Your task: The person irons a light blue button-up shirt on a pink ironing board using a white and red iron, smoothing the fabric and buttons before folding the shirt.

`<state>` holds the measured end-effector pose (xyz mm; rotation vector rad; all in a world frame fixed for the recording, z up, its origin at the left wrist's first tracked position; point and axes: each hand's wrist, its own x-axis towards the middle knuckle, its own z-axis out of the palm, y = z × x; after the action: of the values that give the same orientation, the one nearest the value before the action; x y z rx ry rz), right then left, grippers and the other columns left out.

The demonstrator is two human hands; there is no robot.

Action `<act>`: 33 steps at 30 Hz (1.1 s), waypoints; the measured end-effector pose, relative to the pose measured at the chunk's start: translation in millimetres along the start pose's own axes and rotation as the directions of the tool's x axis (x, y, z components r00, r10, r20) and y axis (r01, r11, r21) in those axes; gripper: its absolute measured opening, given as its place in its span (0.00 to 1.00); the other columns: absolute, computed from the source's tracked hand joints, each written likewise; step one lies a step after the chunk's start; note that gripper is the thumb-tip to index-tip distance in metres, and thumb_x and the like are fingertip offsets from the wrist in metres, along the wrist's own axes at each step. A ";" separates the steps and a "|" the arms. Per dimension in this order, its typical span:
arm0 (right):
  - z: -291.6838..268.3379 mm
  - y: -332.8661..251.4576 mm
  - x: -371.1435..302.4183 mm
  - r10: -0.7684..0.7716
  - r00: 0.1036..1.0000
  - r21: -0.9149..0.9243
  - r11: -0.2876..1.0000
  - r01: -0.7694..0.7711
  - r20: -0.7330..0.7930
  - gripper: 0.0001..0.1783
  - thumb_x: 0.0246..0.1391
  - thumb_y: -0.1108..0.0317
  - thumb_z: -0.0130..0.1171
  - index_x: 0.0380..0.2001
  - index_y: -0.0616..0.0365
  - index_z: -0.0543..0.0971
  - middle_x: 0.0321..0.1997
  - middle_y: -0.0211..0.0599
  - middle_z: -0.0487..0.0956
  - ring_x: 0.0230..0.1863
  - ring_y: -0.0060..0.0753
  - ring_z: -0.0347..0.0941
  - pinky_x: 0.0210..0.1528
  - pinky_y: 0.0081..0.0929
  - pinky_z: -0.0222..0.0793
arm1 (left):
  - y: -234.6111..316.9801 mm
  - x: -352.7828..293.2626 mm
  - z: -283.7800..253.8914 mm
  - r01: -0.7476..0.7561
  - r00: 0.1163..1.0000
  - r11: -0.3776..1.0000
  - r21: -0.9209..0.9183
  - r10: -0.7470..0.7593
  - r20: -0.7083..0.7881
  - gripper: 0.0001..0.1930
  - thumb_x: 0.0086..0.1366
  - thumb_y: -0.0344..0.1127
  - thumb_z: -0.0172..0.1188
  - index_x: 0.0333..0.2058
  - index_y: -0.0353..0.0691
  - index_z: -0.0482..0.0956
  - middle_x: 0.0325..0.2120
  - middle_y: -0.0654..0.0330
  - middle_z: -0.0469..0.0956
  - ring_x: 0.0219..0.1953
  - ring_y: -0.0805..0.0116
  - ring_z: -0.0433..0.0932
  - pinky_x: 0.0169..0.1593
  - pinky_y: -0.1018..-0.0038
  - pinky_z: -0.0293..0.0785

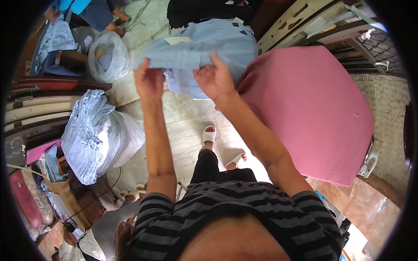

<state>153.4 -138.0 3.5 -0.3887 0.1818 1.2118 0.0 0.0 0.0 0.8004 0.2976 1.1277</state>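
Note:
My left hand (149,80) and my right hand (214,79) are stretched out in front of me, thumbs up and fingers curled. Between them spans a light blue folded garment (174,54), slightly blurred, its near edge gripped at both ends. A small cream paper-like tag (177,40) lies on its upper side. Behind and below it is a pile of light blue folded garments (235,43), whose paler lower layers show beneath my hands. The fingertips on the far side of the cloth are partly hidden.
A pink cloth-covered table (309,113) stands close on my right. To my left is a bulging plastic bag (126,135) with blue garments (85,135) on it. Another clear bag (109,56) stands farther off. Black cloth (204,13) lies beyond the pile. Other people are nearby.

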 end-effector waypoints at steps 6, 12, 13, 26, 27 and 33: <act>99.3 -102.1 -46.9 -0.169 0.927 -0.268 0.926 0.265 0.334 0.16 0.61 0.58 0.59 0.42 0.60 0.78 0.42 0.40 0.82 0.41 0.41 0.76 0.50 0.41 0.70 | 71.0 4.8 107.2 -0.343 0.939 0.803 0.487 0.294 0.177 0.16 0.69 0.40 0.60 0.46 0.32 0.79 0.42 0.58 0.81 0.45 0.65 0.79 0.54 0.70 0.70; 162.0 -200.1 -209.9 -0.562 0.241 -0.162 0.187 0.969 0.791 0.14 0.66 0.63 0.55 0.47 0.61 0.78 0.45 0.33 0.81 0.45 0.26 0.75 0.50 0.26 0.69 | 147.9 -33.4 235.9 -0.853 0.521 0.464 0.239 0.733 0.436 0.10 0.66 0.32 0.65 0.37 0.27 0.83 0.34 0.54 0.84 0.35 0.71 0.81 0.41 0.76 0.77; 159.7 -211.1 -232.6 -0.561 0.088 -0.168 -0.092 0.982 0.823 0.15 0.67 0.64 0.53 0.49 0.64 0.77 0.46 0.35 0.81 0.47 0.27 0.75 0.52 0.27 0.69 | 148.1 -47.6 257.8 -0.912 0.409 0.367 0.182 0.802 0.435 0.10 0.65 0.32 0.66 0.35 0.28 0.84 0.34 0.53 0.84 0.34 0.69 0.82 0.41 0.74 0.78; 93.9 -516.9 -428.1 -0.306 0.896 -0.246 -0.941 -0.233 0.322 0.23 0.59 0.50 0.57 0.46 0.58 0.81 0.48 0.46 0.83 0.47 0.44 0.79 0.50 0.39 0.74 | -70.2 -83.2 461.4 -0.914 0.400 0.127 0.385 0.130 0.907 0.19 0.70 0.38 0.53 0.54 0.31 0.74 0.50 0.41 0.77 0.56 0.44 0.74 0.62 0.60 0.66; 29.9 -594.5 -439.7 -0.142 0.820 -0.148 -0.986 -0.071 0.554 0.20 0.59 0.57 0.59 0.45 0.63 0.77 0.45 0.44 0.82 0.48 0.47 0.76 0.54 0.40 0.70 | -104.4 -99.1 496.1 -0.836 0.541 -0.277 0.473 -0.271 0.796 0.28 0.68 0.57 0.57 0.56 0.42 0.78 0.50 0.46 0.80 0.55 0.48 0.78 0.56 0.54 0.72; -168.7 -475.8 -435.2 -0.427 0.839 -0.577 -0.798 -0.173 0.339 0.30 0.57 0.55 0.62 0.60 0.57 0.72 0.64 0.53 0.70 0.63 0.54 0.67 0.68 0.42 0.60 | -216.1 -223.4 361.3 -0.899 0.408 0.043 0.436 -0.284 0.868 0.32 0.60 0.60 0.61 0.59 0.51 0.74 0.63 0.52 0.65 0.68 0.45 0.58 0.64 0.37 0.47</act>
<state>459.0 -724.1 88.9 -2.5505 -1.1596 0.0459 266.0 -390.9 60.0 2.8405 -0.1610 0.7049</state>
